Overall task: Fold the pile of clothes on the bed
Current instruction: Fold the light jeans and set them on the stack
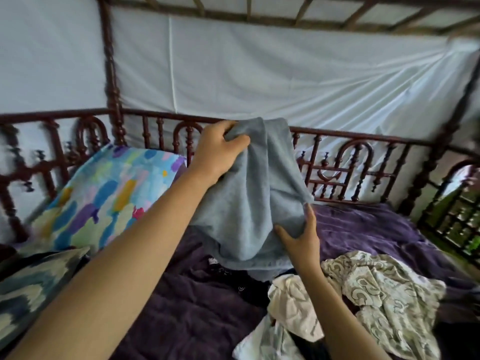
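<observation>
My left grip (220,152), a bare hand, has its fingers curled tight round the bunched top edge of the blue-grey towel (249,198) and holds it up in front of the carved bed rail (337,162). The fingertips are buried in the folds, so I cannot count how many are on the cloth. My right grip (298,235), also bare, pinches the towel's lower right edge. The thumb lies on the near face and one finger runs up along the hem, while the other fingers are behind the fabric and out of my sight. The towel hangs crumpled between the two hands, and its bottom hem sags onto the purple bedspread (363,224). There it covers part of a dark garment (220,271) with a small pale print that I cannot read. Just right of my right forearm lies the rest of the pile: a cream patterned garment (376,289), a crumpled white piece (291,294), and a pale piece (265,344) cut off by the bottom edge. A multicoloured pillow (104,193) leans on the rail at left. A blue and cream pillow (31,289) is cropped by the left edge. Behind the rail hangs a white sheet (259,74). The edges of the view are blurred.
</observation>
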Demonstrator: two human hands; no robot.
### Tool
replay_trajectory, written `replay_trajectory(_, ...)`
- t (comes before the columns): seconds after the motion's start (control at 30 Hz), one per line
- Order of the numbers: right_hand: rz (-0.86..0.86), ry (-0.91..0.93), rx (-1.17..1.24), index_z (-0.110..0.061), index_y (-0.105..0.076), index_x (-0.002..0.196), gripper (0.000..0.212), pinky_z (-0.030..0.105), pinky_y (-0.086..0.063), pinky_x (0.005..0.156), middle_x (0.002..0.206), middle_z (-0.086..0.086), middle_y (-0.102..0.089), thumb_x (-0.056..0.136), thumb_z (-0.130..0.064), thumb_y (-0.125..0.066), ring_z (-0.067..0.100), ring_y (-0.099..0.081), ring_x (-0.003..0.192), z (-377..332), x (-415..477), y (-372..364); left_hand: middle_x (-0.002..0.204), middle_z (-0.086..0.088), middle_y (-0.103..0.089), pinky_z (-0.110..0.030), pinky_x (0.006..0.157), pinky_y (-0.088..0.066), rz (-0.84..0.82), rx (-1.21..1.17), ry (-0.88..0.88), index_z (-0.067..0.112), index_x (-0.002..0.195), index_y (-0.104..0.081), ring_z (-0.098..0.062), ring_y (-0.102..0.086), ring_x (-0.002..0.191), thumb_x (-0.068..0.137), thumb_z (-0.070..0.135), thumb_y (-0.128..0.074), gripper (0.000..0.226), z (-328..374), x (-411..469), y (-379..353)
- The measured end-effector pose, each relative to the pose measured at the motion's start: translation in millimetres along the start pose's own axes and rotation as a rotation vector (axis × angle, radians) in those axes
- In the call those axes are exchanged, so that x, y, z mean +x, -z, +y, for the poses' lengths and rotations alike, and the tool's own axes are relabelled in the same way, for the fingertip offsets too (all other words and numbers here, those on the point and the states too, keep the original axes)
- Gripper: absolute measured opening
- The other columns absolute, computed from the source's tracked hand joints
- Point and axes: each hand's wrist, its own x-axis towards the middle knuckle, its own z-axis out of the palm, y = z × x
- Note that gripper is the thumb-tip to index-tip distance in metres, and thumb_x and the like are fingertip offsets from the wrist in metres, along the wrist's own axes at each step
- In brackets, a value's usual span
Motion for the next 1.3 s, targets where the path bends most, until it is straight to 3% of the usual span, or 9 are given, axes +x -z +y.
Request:
replay_trajectory(0.07,-0.025,0.085,-0.083,-0.006,-0.056,0.095,0.021,0.032,-0.043,0.067,0.081,-0.001,-0.059,0.082,-0.015,-0.069,0.015,-0.052,0.074,-13.9,11.9,11.7,0.053,0.012,-0.048,-0.014,0.051,-0.035,0.062,0.0,-0.02,0.025,0.06,-0.052,0.002,-0.041,0.048,0.079,0.009,-0.064,0.027,2.0,8.9,9.5)
replay_trajectory(0.13,-0.024,0.126,-0.145,-0.003,-0.048,0.072,0.023,0.029,-0.03,0.053,0.059,0.001,-0.047,0.084,-0.013,-0.066,0.015,-0.04,0.057,-19.9,18.7,19.0,0.055,0.009,-0.048,-0.019,0.055,-0.038,0.108,0.07,0.002,0.024,0.059,-0.051,0.001,-0.042,0.05,0.082,0.01,-0.066,0.03,-10.6,9.8,23.9)
replay_trajectory(0.37,-0.098,0.115,-0.253,-0.008,-0.058,0.066,0.024,0.028,-0.033,0.056,0.063,0.003,-0.053,0.088,-0.015,-0.062,0.019,-0.048,0.064,-17.7,12.8,24.4,0.049,-0.003,-0.028,-0.032,0.058,-0.024,0.099,0.636,0.231,0.013,0.047,-0.026,-0.025,-0.038,0.062,0.09,0.024,-0.061,0.056,-92.6,-38.6,72.9)
replay_trajectory(0.73,-0.09,0.156,-0.222,-0.004,-0.045,0.054,0.044,0.032,-0.023,0.052,0.053,0.007,-0.04,0.089,-0.025,-0.062,0.018,-0.035,0.053,-37.1,13.2,13.5,0.048,-0.007,-0.033,-0.035,0.056,-0.025,0.244,0.614,0.223,0.012,0.049,-0.03,-0.026,-0.043,0.06,0.091,0.022,-0.059,0.052,-104.6,-55.3,111.6)
replay_trajectory(0.83,-0.049,0.089,-0.2,-0.013,-0.037,0.049,0.048,0.031,-0.024,0.048,0.05,0.002,-0.037,0.09,-0.023,-0.06,0.016,-0.035,0.05,-27.4,12.5,7.4,0.067,-0.023,-0.056,-0.037,0.067,-0.039,0.18,0.58,0.288,0.011,0.059,-0.045,-0.022,-0.054,0.078,0.091,0.025,-0.058,0.038,-111.0,-65.1,112.0)
replay_trajectory(0.97,-0.162,-0.166,-0.45,-0.006,-0.06,0.094,0.021,0.035,-0.037,0.07,0.098,0.019,-0.061,0.092,-0.025,-0.053,0.036,-0.057,0.096,43.3,3.5,1.0,0.125,-0.013,-0.059,-0.028,0.099,-0.036,-0.137,0.443,0.612,0.003,0.118,-0.061,-0.018,-0.052,0.117,0.094,0.029,-0.053,0.036,-147.8,-111.3,102.3)
replay_trajectory(1.03,-0.339,-0.308,-0.651,-0.006,-0.045,0.126,0.041,0.037,-0.038,0.088,0.128,0.023,-0.049,0.091,-0.024,-0.052,0.039,-0.046,0.118,90.0,-12.6,-0.9,0.138,-0.011,-0.05,-0.027,0.103,-0.032,-0.211,0.488,0.766,0.003,0.132,-0.05,-0.021,-0.046,0.127,0.093,0.031,-0.054,0.048,-173.6,-150.7,103.0)
replay_trajectory(1.13,-0.53,-0.333,-0.781,-0.009,-0.034,0.138,0.054,0.038,-0.037,0.099,0.138,0.021,-0.044,0.091,-0.029,-0.052,0.037,-0.042,0.125,135.3,-43.2,-10.7,0.129,-0.008,-0.056,-0.027,0.094,-0.038,-0.25,0.565,0.942,0.005,0.126,-0.055,-0.021,-0.052,0.119,0.092,0.033,-0.055,0.044,-216.1,-216.5,112.7)
replay_trajectory(1.3,-0.803,-0.279,-0.849,-0.011,-0.025,0.145,0.057,0.035,-0.036,0.099,0.144,0.016,-0.037,0.095,-0.027,-0.047,0.035,-0.03,0.134,150.1,-82.7,-51.4,0.07,0.003,-0.044,-0.026,0.062,-0.031,-0.328,0.562,1.153,0.018,0.071,-0.045,-0.011,-0.044,0.065,0.093,0.028,-0.051,0.024,-243.5,-312.2,128.1)
